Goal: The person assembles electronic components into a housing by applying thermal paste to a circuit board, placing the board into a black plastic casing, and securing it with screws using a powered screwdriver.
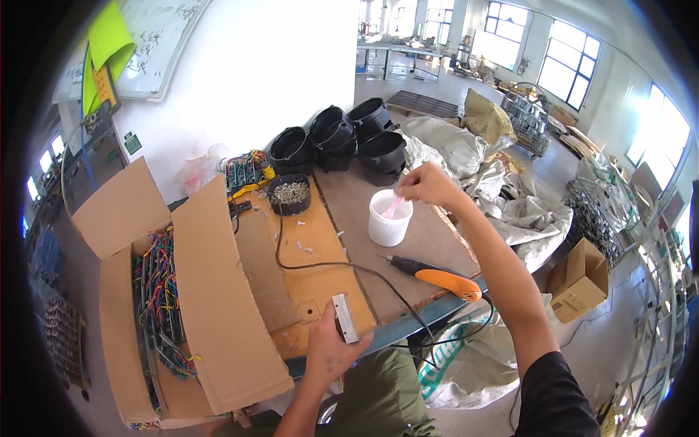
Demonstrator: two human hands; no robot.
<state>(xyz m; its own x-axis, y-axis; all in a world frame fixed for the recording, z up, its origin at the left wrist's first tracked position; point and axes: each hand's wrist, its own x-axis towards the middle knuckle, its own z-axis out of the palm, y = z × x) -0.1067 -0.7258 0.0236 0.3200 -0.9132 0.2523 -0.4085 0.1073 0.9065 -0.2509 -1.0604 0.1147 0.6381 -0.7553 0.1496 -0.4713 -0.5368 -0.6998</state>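
My left hand, low at the table's front edge, grips a flat silver metal bar with a dark underside. Over at the right, the fingers of my right hand pinch a thin pink stick that dips into a white plastic tub. What lies at the bottom of the tub is hidden. In front of the tub lies an orange and black electric screwdriver, its tip pointing left. A black cord runs across the tabletop.
An open cardboard box of wired boards stands at left. Behind the table's middle are a black bowl of small screws and several black buckets. White sacks are piled at right, by a smaller carton.
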